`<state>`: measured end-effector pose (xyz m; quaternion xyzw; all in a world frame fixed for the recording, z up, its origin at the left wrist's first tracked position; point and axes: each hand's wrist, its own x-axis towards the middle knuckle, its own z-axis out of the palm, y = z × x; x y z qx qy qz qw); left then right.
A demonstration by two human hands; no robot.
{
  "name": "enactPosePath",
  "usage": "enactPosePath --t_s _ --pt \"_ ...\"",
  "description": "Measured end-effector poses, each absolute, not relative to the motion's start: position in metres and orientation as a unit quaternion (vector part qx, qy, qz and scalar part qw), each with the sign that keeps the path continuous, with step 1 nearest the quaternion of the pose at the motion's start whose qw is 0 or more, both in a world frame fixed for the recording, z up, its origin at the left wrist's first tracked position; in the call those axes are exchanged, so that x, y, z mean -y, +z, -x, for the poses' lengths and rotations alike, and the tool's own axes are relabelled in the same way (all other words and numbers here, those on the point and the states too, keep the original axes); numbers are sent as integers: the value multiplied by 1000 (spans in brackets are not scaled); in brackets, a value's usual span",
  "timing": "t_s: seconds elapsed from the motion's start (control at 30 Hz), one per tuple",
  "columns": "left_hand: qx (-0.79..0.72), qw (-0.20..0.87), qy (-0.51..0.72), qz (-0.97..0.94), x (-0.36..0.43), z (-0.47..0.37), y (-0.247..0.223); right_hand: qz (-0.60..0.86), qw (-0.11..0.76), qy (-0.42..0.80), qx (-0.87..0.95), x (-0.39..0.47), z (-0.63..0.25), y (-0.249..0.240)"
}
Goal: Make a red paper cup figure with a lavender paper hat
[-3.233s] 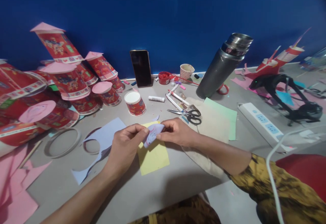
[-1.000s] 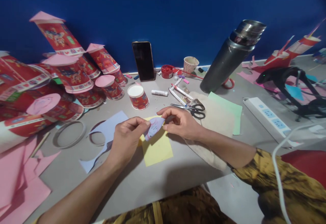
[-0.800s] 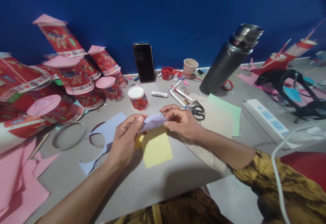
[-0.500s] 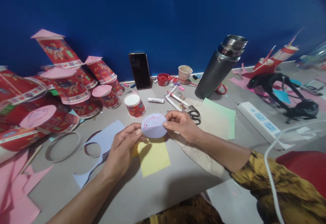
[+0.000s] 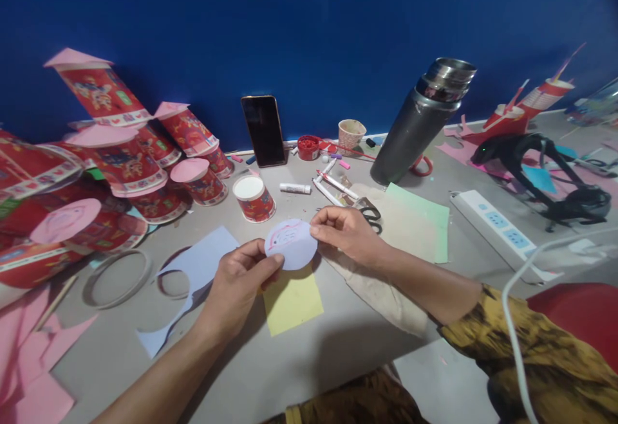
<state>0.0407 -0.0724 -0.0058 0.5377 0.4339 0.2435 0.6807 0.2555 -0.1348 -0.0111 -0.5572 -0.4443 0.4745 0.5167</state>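
Observation:
Between my two hands I hold a round lilac paper disc (image 5: pixel 292 253) with pink and dark pen marks on it. My left hand (image 5: pixel 244 276) pinches its left edge between thumb and fingers. At the disc's upper right edge, my right hand (image 5: pixel 345 234) grips it the same way. Below the disc a yellow paper square (image 5: pixel 294 305) lies on the table. Just behind it stands a red patterned paper cup (image 5: pixel 255 208), its white base facing up. A cut lilac paper sheet (image 5: pixel 205 260) rests left of my left hand. Scissors (image 5: pixel 371 217) lie partly hidden behind my right hand.
Stacked red paper cups (image 5: pixel 130 160) with pink paper tops crowd the left. A phone (image 5: pixel 263 131) leans on the blue wall. A dark flask (image 5: pixel 418 128), a green sheet (image 5: pixel 420 218), a power strip (image 5: pixel 495 224) and a black head strap (image 5: pixel 535 173) occupy the right.
The disc has tilted up towards me, showing more of its marked face. My left thumb now lies over its lower left edge. The view has shifted slightly.

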Motion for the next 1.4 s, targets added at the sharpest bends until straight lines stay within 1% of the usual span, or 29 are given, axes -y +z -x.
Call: enactPosePath --t_s 0.07,0.1,0.17,0.2,0.23,0.3,0.43,0.6,0.73,0.8,0.87,0.9,0.93,1.03,1.1,1.13,1.2,1.27,1.33,1.4 --pt "-433 675 251 -541 71 -41 -5 625 459 389 498 137 -272 3" --pt "-430 672 257 -546 70 -40 -5 663 408 324 537 139 -282 11" --pt "-419 665 274 -554 68 -39 -5 734 280 173 594 145 -304 26" --pt "-415 662 283 -557 67 -38 -5 757 219 127 602 148 -314 31" --pt "-413 659 290 -558 66 -38 -4 772 166 111 603 151 -323 34" --pt "-417 648 302 -561 65 -38 -3 786 94 108 601 157 -334 35" --pt "-439 612 311 -580 67 -39 3 779 29 119 614 160 -336 24" --pt "-452 569 332 -601 69 -40 6 773 -11 74 630 158 -328 18" --pt "-447 566 351 -597 67 -39 3 780 -44 56 622 158 -325 19" --pt "-442 571 360 -590 66 -39 3 778 -40 55 625 160 -326 19" --pt "-440 575 371 -582 64 -39 5 778 5 71 624 162 -331 19" --pt "-441 576 375 -577 64 -39 5 780 49 92 617 164 -333 18" --pt "-442 579 379 -570 63 -38 6 780 112 126 603 165 -336 19" --pt "-441 601 388 -542 62 -36 8 728 340 304 511 167 -336 20" --pt "-433 622 397 -518 61 -34 8 660 438 412 450 166 -328 21" --pt "-426 633 403 -505 61 -34 7 624 468 452 433 166 -322 21" --pt "-407 656 421 -477 60 -33 6 573 464 526 423 164 -308 18" --pt "-388 677 436 -449 59 -34 7 539 416 596 427 164 -294 12" --pt "-378 690 443 -429 60 -35 8 534 384 624 423 164 -282 5" --pt "-371 697 450 -418 60 -36 10 544 359 618 439 164 -272 -2"
